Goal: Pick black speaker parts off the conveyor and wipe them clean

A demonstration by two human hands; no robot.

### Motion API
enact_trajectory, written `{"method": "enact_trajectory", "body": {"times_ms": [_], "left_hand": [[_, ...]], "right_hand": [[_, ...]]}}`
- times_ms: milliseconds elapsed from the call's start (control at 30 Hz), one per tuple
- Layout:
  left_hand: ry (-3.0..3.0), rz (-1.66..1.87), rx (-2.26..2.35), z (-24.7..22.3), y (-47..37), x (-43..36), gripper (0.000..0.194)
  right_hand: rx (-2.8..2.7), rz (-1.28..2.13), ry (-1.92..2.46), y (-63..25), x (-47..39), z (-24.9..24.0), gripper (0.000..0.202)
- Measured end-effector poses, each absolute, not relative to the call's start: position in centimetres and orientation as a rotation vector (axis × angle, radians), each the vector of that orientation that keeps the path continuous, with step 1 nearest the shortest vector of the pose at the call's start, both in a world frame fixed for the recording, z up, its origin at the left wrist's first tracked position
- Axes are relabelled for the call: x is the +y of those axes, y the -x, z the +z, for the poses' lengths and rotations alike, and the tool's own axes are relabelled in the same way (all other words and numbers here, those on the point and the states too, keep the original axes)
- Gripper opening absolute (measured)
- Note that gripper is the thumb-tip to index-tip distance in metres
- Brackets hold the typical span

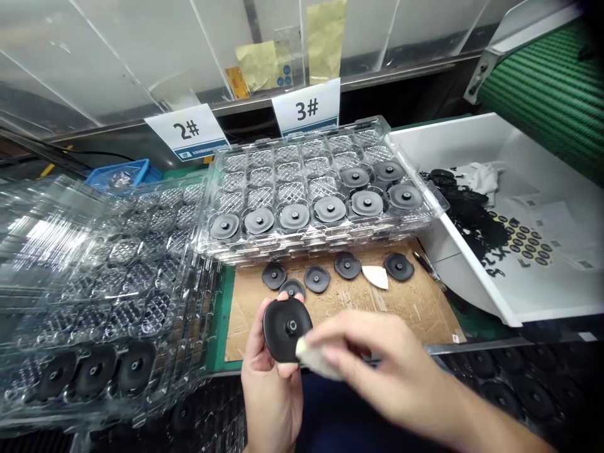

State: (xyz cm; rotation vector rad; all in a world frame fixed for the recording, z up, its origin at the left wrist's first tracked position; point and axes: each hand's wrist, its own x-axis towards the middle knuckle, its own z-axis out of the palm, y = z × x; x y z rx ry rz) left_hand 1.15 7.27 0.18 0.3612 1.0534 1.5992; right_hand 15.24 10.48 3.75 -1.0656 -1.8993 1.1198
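My left hand (pixel 276 377) grips a black rounded-square plastic part (pixel 278 327) by its edges, the face with the small central hub turned up toward me. In my right hand (pixel 377 358) is a pale cream pad (pixel 318 360), pinched between thumb and fingers. Its tip touches or nearly touches the lower right edge of the part; motion blurs it somewhat. Beyond my hands, several similar black parts (pixel 317 279) lie on a cardboard sheet (pixel 391 301). A second cream piece (pixel 375 277), leaf-shaped, rests among them.
A stack of clear blister trays (pixel 264 242) behind the cardboard holds several black parts. More clear trays (pixel 155 270) stand at left. To the right, a white bin (pixel 472 274) contains black scraps. A pen-like tool (pixel 427 265) lies beside it. A green ribbed belt (pixel 547 88) is at upper right.
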Motion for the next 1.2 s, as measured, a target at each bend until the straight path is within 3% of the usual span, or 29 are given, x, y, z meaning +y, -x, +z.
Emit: {"method": "enact_trajectory", "body": {"times_ms": [133, 233, 333, 500, 667, 800, 933, 1033, 1133, 1200], "left_hand": [[-0.422, 1.636, 1.057, 0.1, -0.8, 7.6, 0.061], [-0.422, 1.621, 1.043, 0.1, -0.5, 7.7, 0.059], [-0.415, 1.599, 1.042, 0.0, -0.4, 7.8, 0.059], [-0.414, 1.533, 1.02, 0.2, -1.2, 7.6, 0.055], [-0.258, 1.328, 1.075, 0.9, -1.4, 7.1, 0.051], [-0.266, 1.294, 1.131, 0.3, -0.7, 7.0, 0.051], [-0.314, 1.227, 1.07, 0.3, -1.0, 7.0, 0.046], [-0.241, 1.221, 1.077, 0.8, -1.2, 6.9, 0.045], [-0.207, 1.212, 1.063, 1.0, -1.2, 6.8, 0.053], [-0.2, 1.203, 1.054, 0.9, -1.3, 6.7, 0.055]], "right_hand": [[-1.679, 1.074, 1.463, -16.3, 10.3, -2.3, 0.02], [-1.727, 1.178, 1.509, -16.8, 8.5, -7.3, 0.021], [-1.724, 1.237, 1.51, -17.0, 7.3, -9.2, 0.019], [-1.61, 1.228, 1.436, -16.0, 8.8, -2.5, 0.022], [-1.715, 1.122, 0.972, -13.9, 10.6, 4.8, 0.023], [-1.929, 1.277, 0.896, -13.2, 11.3, 5.2, 0.021], [-1.798, 0.971, 0.947, -12.8, 11.4, 4.1, 0.024], [-1.883, 1.144, 0.863, -13.9, 10.6, 4.3, 0.025], [-1.97, 1.267, 1.04, -15.7, 9.8, 4.9, 0.022], [-1.984, 1.082, 1.207, -16.3, 9.6, 5.1, 0.021]]}}
